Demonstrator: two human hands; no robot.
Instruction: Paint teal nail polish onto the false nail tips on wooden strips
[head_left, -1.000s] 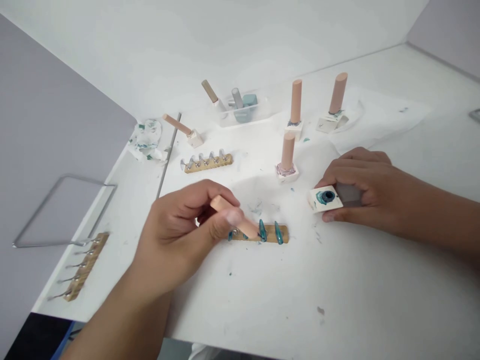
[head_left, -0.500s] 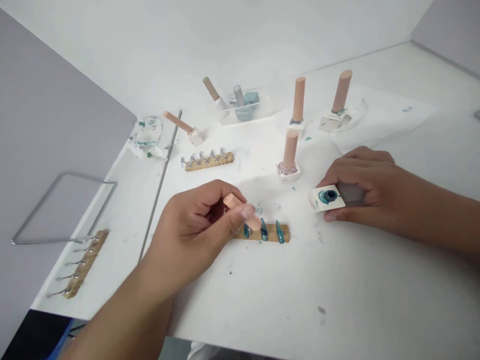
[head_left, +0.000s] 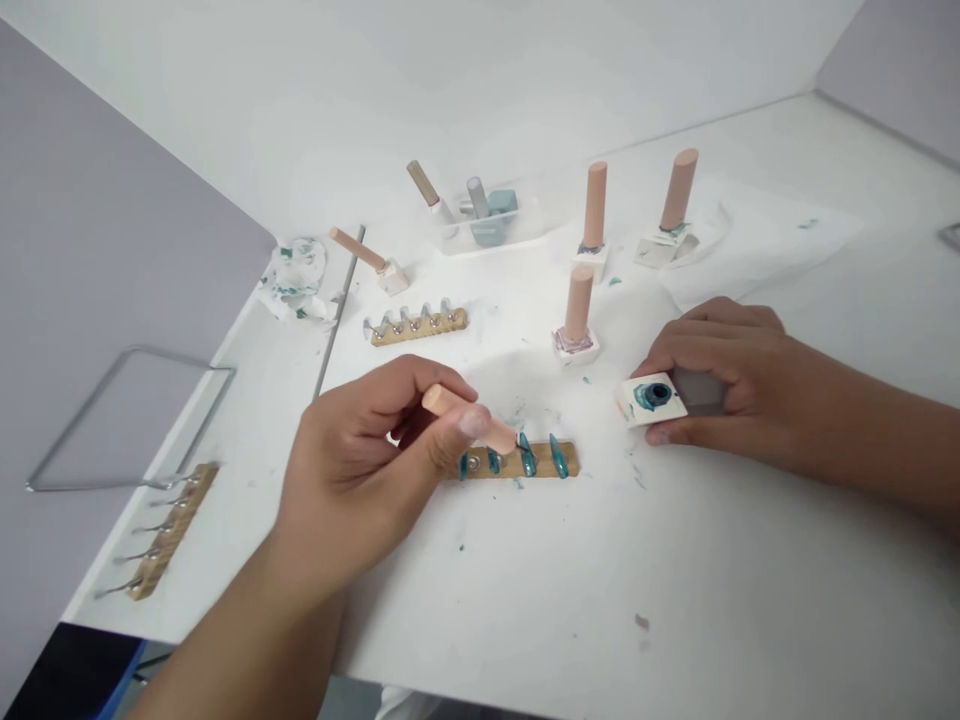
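Note:
Between thumb and fingers, my left hand point(head_left: 382, 450) pinches a nail polish brush point(head_left: 487, 430) by its peach cap handle. Its dark bristle tip meets one of the teal false nails point(head_left: 528, 456); several such nails stand on a wooden strip point(head_left: 546, 474), whose left end my hand partly hides. My right hand point(head_left: 720, 375) grips a white nail polish bottle point(head_left: 637, 407) from the side, tilted so its uncapped neck, smeared with teal polish, faces me. The bottle is to the right of the strip.
Capped polish bottles point(head_left: 576, 340) with peach caps stand behind the strip. Clear nails sit on a second wooden strip point(head_left: 417, 327); another strip point(head_left: 176, 535) lies far left. A clear tray point(head_left: 517, 235) holds bottles. Crumpled stained tissue point(head_left: 296, 275) and a wire frame point(head_left: 127, 350) are left.
My left hand has shifted slightly left, and the brush now slants so its bristles show against a teal nail. My right hand and the bottle stay nearly still.

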